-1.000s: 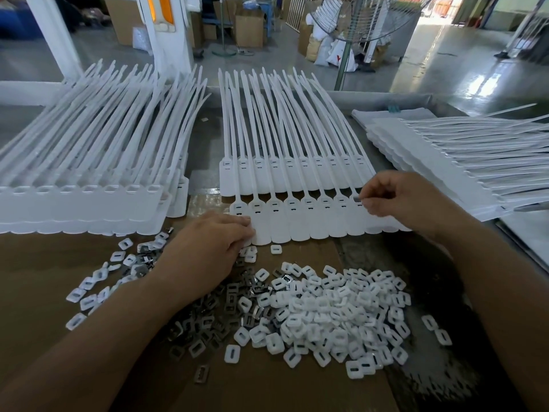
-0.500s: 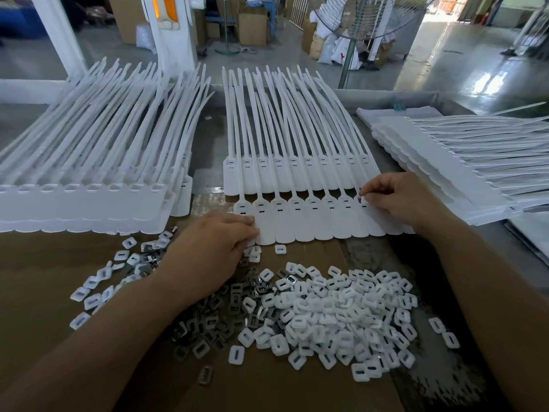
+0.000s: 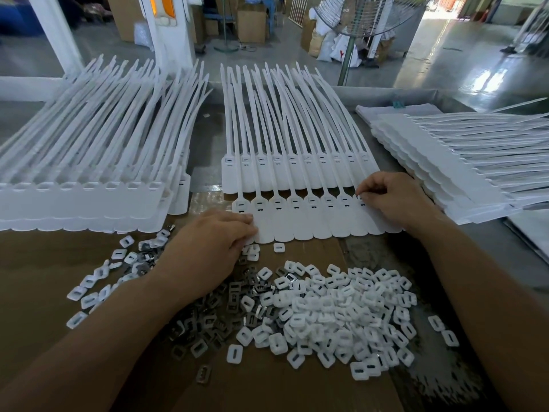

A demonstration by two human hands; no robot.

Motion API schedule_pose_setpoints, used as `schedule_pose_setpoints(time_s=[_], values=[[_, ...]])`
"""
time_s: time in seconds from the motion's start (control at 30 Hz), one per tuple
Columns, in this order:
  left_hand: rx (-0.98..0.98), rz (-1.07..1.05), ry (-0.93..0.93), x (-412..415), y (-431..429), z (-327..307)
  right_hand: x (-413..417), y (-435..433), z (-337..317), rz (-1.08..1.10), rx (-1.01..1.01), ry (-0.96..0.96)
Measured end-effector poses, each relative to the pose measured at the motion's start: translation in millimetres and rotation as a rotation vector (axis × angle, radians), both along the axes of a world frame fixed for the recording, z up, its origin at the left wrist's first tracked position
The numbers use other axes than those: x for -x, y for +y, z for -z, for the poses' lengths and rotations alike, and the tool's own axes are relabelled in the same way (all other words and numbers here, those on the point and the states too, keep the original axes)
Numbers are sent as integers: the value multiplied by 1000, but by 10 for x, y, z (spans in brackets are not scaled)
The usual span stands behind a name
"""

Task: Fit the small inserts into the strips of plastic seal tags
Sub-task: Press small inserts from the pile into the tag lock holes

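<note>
Warehouse floor up top of the frame, cardboard boxes (image 3: 251, 25) and a standing fan (image 3: 350, 31) beyond the bench. Brown cardboard sheet (image 3: 267, 388) across the lower frame, grey metal tabletop (image 3: 205, 144) above it.

Centre frame: a strip of white seal tags (image 3: 300, 221) flat on the bench, flags toward the camera, tails fanned toward the top. Second strip (image 3: 285, 176) just behind it, partly overlapped. Thick stack of strips (image 3: 83, 200) at the left edge, another stack (image 3: 463, 173) at the right, tails pointing off-frame.

Left hand (image 3: 211, 248) palm-down, fingers curled loosely, fingertips pressed on the near-left corner of the front strip. Whether anything sits under those fingers, cannot tell.

Right hand (image 3: 395, 200) at the right end of the same strip, thumb and forefinger pinched together right on the last tag head. Something small possibly between them, too tiny to make out.

Lower centre: big heap of white plastic inserts (image 3: 341, 310) on the cardboard, spilling right. Just left of it, touching, a darker pile of metal clips (image 3: 214, 313), partly under the left forearm. Scatter of more white inserts (image 3: 98, 281) at mid-left. One lone insert (image 3: 279, 248) just below the front strip's edge.
</note>
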State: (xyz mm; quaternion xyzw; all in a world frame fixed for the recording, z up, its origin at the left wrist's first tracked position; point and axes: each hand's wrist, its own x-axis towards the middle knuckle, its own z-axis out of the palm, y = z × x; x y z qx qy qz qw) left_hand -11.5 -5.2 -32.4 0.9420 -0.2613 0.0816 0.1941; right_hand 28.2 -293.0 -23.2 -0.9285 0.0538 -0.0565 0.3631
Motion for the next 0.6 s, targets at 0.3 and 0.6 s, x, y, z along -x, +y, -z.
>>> schedule_pose_setpoints(time_s=[0.3,0.6], values=[[6,-2,9,5,-15,-15,-32,46,-44,88,0,-20],[5,-6,16,33,3,-23,-136,36,-86,153,-17,56]])
